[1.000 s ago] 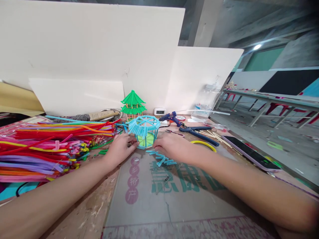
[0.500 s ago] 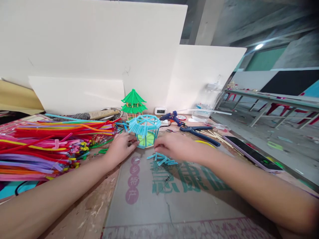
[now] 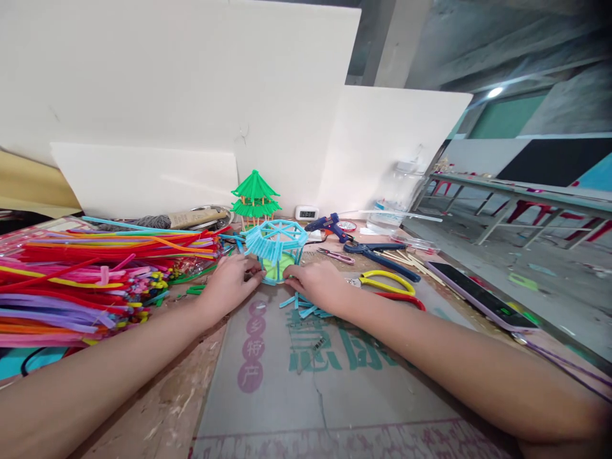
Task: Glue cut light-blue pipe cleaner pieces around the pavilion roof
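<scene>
A small pavilion model (image 3: 280, 234) of light-blue pipe cleaners, with a yellow-green floor, stands upright on the sheet. Blue strips cover the left front of its roof frame; the rest shows open spokes. My left hand (image 3: 234, 280) is closed at the lower left of its base, thumb and fingertips against the edge. On the other side, my right hand (image 3: 316, 284) pinches the lower right of the base. Short cut blue pipe-cleaner pieces (image 3: 299, 304) lie beneath and in front of my right hand, which hides some of them.
Bundles of coloured pipe cleaners (image 3: 95, 280) lie at left. A green tiered-roof model (image 3: 255, 194) and a small digital clock (image 3: 306, 212) stand behind. At right are a glue gun (image 3: 332, 224), small scissors (image 3: 337, 255), pliers with yellow-and-red handles (image 3: 389, 285), a dark-handled cutter (image 3: 387, 258) and a phone (image 3: 480, 294).
My right hand has moved left from above the cut pieces to the pavilion's base. The small scissors and the yellow-and-red pliers have come into view. My left hand stays at the base.
</scene>
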Motion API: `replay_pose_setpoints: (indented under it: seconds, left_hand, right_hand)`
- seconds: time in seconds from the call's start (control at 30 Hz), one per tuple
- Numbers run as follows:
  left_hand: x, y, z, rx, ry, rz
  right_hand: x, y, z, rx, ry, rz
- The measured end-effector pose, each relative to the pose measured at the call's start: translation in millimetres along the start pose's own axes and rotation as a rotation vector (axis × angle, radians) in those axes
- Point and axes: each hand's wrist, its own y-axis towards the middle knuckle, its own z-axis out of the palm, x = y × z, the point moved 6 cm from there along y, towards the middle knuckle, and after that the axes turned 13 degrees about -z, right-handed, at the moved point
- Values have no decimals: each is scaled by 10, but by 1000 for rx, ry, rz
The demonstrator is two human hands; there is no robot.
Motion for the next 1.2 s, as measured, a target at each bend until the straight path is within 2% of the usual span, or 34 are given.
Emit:
replay_pose_setpoints:
  seconds: [0.07, 0.13, 0.2, 0.27, 0.3, 0.33, 0.37, 0.4, 0.47, 0.53, 0.63, 0.7, 0.77, 0.83, 1.0, 1.2]
  left_hand:
    - [-3, -4, -3, -1, 1, -2]
    - [-4, -7, -3, 1, 3, -4]
    - [-5, -9, -2, 2, 3, -5]
    - [-7, -11, -6, -3, -2, -3]
    - [-6, -12, -7, -6, -3, -2]
    - [-4, -13, -7, -8, -2, -3]
    - [-1, -14, -5, -8, 0, -4]
    - [2, -15, -4, -8, 2, -6]
    - [7, -17, -1, -5, 4, -8]
    - [8, -16, -2, -5, 5, -7]
    - [11, -10, 4, 6, 17, -7]
    - [12, -3, 10, 14, 25, -4]
    - [17, 3, 14, 13, 29, -2]
    - [21, 8, 19, 9, 33, 3]
    - [18, 10, 30, 9, 36, 13]
    - [-1, 4, 16, 10, 34, 2]
  right_hand:
    - [-3, -4, -38, -2, 35, 1]
    - [-11, -35, -176, -23, 103, -10]
    - [-18, -95, -426, -73, 227, -46]
    - [31, -178, -731, -83, 461, -177]
    - [91, -234, -859, -7, 639, -273]
    - [182, -311, -970, 129, 804, -394]
    - [292, -422, -1062, 322, 925, -533]
    - [361, -531, -1159, 460, 995, -631]
    - [309, -607, -1315, 463, 1038, -581]
    - [116, -593, -1353, 345, 997, -409]
    - [-310, -546, -1170, 250, 784, -189]
    - [-655, -504, -948, 228, 512, -78]
    - [-1059, -483, -733, 141, 255, 151]
    - [-1394, -517, -554, -5, 146, 410]
    - [-1665, -418, -98, -105, 201, 441]
    - [-2010, -211, 238, -97, 320, 503]
